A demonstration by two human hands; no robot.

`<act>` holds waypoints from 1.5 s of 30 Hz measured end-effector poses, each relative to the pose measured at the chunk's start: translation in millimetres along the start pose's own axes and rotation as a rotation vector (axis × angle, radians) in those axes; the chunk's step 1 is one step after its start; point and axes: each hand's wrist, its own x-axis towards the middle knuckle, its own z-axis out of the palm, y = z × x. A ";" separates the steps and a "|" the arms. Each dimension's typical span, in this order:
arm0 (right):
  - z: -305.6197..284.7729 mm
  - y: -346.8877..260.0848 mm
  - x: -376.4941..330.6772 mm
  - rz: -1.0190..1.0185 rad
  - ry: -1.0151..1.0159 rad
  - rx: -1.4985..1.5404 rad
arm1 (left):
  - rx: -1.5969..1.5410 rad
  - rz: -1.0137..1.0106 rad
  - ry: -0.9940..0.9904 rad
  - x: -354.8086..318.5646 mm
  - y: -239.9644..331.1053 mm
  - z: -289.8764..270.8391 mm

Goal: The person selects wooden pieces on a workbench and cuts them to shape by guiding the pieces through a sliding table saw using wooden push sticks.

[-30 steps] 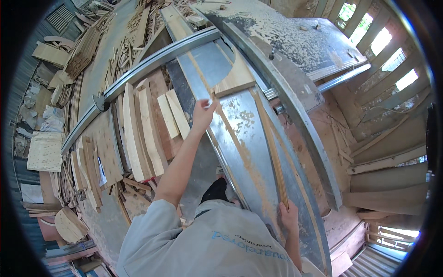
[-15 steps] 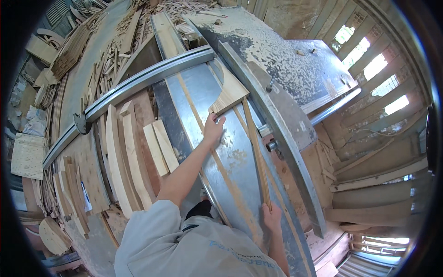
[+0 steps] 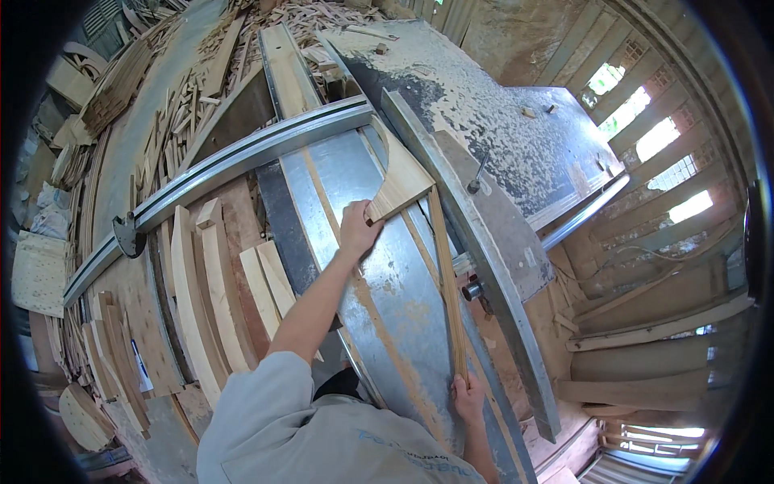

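Note:
A pale wooden board with a concave curved edge [image 3: 403, 182] lies flat on the metal saw table [image 3: 403, 278], against the long metal fence [image 3: 484, 242]. My left hand [image 3: 357, 231] is closed on the board's near left corner, fingers curled round its end. My right hand [image 3: 469, 398] is closer to my body, closed round the near end of a long thin wooden stick [image 3: 448, 282]. The stick runs forward beside the fence, and its far tip meets the board's near right corner. No blade can be made out.
A metal crossbar [image 3: 250, 153] spans the far end of the table. Long curved wooden pieces [image 3: 189, 302] and two short boards [image 3: 266, 278] lie at the left. Sawdust covers the panel [image 3: 484, 105] beyond the fence. Offcuts [image 3: 173, 129] are heaped at the far left.
My left hand has gone from a fingertip touch at the board's corner to a fuller grip round it. The whole view has shifted slightly. My right hand still holds the stick.

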 end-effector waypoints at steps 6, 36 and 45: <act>1.5 -1.6 -3.8 -0.172 0.046 -0.113 | -0.027 0.038 -0.146 16.9 -23.9 -8.6; -17.0 -154.5 64.7 -0.232 -0.163 -0.022 | -0.068 -0.081 0.242 90.2 -69.6 30.6; -21.6 -149.1 78.6 -0.274 -0.114 0.065 | -0.028 -0.014 0.111 61.1 -58.3 24.9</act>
